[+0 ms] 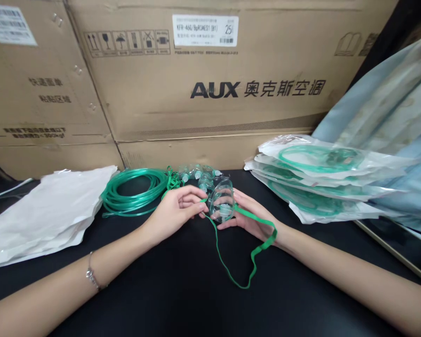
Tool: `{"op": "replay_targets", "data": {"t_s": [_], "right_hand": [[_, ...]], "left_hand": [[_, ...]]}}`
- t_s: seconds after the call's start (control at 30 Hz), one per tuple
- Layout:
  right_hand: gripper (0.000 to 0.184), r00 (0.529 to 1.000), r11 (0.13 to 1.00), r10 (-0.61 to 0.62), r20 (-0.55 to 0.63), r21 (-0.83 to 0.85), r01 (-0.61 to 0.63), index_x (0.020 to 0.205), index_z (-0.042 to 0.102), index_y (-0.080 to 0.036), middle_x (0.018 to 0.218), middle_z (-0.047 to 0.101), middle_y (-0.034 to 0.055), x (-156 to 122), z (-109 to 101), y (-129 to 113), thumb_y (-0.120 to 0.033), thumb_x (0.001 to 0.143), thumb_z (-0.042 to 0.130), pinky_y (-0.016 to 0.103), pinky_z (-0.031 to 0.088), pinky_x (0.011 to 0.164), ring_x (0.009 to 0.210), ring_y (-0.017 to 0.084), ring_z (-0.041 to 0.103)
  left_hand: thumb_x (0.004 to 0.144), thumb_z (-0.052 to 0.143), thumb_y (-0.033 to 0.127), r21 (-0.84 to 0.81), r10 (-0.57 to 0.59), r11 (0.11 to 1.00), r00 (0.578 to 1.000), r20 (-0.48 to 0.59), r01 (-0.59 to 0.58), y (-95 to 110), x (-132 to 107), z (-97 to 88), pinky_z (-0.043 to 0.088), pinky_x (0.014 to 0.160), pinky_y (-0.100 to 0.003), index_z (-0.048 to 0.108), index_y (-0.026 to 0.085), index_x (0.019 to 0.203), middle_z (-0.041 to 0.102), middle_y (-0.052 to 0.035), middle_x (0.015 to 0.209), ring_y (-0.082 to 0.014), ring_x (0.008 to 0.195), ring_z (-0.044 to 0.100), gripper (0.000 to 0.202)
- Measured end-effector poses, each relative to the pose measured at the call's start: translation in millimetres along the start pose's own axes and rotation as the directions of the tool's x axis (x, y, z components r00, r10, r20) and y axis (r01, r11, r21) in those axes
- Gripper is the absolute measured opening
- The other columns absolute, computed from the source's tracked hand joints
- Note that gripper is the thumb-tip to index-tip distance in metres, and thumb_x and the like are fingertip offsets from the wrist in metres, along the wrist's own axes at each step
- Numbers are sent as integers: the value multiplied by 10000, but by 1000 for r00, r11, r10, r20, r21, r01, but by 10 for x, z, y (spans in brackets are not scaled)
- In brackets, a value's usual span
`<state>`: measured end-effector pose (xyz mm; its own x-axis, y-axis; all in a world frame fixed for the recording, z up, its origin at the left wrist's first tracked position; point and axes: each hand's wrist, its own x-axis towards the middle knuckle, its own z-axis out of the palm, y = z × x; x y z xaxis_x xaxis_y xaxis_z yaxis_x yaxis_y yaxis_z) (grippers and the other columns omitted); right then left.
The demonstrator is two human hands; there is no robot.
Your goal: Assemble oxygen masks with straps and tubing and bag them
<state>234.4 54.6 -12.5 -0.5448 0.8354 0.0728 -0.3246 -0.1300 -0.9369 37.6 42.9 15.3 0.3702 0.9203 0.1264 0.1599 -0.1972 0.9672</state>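
Note:
A clear plastic oxygen mask (pixel 221 202) stands between my two hands over the black table (pixel 182 290). My left hand (pixel 177 210) pinches the mask's left edge, where the green elastic strap (pixel 247 262) joins it. My right hand (pixel 249 215) cups the mask's right side, with the strap looped over the wrist and hanging down onto the table. A coil of green tubing (pixel 133 192) lies just beyond my left hand, and clear connector parts (pixel 198 173) lie behind the mask.
A pile of empty white plastic bags (pixel 45 210) lies at the left. A stack of sealed bags with green masks (pixel 315 178) sits at the right, against pale blue cloth (pixel 396 117). Large cardboard boxes (pixel 214 89) wall off the back.

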Motion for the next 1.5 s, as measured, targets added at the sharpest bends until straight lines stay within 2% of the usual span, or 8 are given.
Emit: {"op": "replay_targets", "data": {"t_s": [0.1, 0.47, 0.7, 0.93, 1.1, 1.27, 1.4, 1.5], "right_hand": [[270, 1000, 1000, -5, 8, 0, 5, 1022, 492, -202, 966, 555, 51, 3, 2, 4, -365, 811, 536, 412, 513, 707, 816, 199, 621], [267, 999, 999, -25, 26, -22, 25, 1040, 492, -206, 972, 551, 48, -9, 11, -1, -359, 822, 524, 402, 520, 708, 812, 186, 610], [241, 999, 999, -32, 20, -25, 32, 1016, 503, -202, 981, 552, 55, -1, 8, 20, -353, 829, 520, 393, 525, 699, 816, 183, 608], [246, 999, 999, -38, 21, -20, 38, 1018, 502, -199, 966, 556, 48, 4, -14, 30, -345, 823, 529, 391, 526, 688, 807, 190, 615], [235, 998, 999, -41, 43, -30, 43, 1010, 503, -201, 984, 555, 47, -9, 21, 14, -339, 822, 531, 388, 521, 701, 816, 175, 612], [241, 998, 999, -38, 49, -24, 39, 1011, 495, -197, 969, 554, 44, -11, 32, 13, -342, 822, 532, 403, 516, 718, 834, 190, 611], [242, 998, 998, -44, 55, -38, 46, 1022, 492, -198, 978, 552, 46, -11, 28, 19, -340, 828, 523, 407, 515, 728, 844, 190, 598], [247, 999, 999, -33, 30, -40, 34, 1012, 490, -200, 976, 554, 44, -22, 49, 15, -338, 813, 541, 399, 518, 719, 824, 177, 594]], "left_hand": [[728, 603, 209, -52, -15, 999, 999, -39, 13, -7, 4, 7, 402, 570, -216, 481, 163, 941, 653, 5, 687, -125, 620, 620, 250], [655, 689, 226, -91, -75, 994, 977, -198, 58, -27, -2, -2, 418, 636, -219, 657, 156, 778, 677, -3, 721, -124, 698, 596, 145], [713, 658, 158, -433, -264, 875, 963, -51, 217, -55, -23, 7, 475, 633, -201, 616, 141, 790, 679, -21, 741, -94, 686, 618, 89], [724, 637, 111, -495, -380, 803, 925, 4, 332, -79, -26, 42, 504, 578, -187, 639, 154, 790, 663, -2, 699, -65, 599, 599, 79], [651, 709, 194, -340, -310, 904, 944, -110, 257, -86, -28, 83, 476, 483, -145, 645, 135, 721, 645, 2, 619, -90, 606, 607, 112], [662, 676, 269, -3, -119, 993, 974, -192, 121, -89, -38, 150, 510, 522, -232, 677, 143, 733, 672, -23, 664, -155, 638, 625, 145], [740, 593, 290, 450, 217, 888, 947, -239, -90, -150, -50, 131, 472, 652, -269, 691, 191, 728, 701, -22, 772, -183, 731, 626, 140], [795, 517, 268, 575, 302, 804, 937, -174, -152, -166, -53, 113, 432, 661, -257, 669, 201, 760, 691, -14, 828, -171, 744, 613, 170]]}}
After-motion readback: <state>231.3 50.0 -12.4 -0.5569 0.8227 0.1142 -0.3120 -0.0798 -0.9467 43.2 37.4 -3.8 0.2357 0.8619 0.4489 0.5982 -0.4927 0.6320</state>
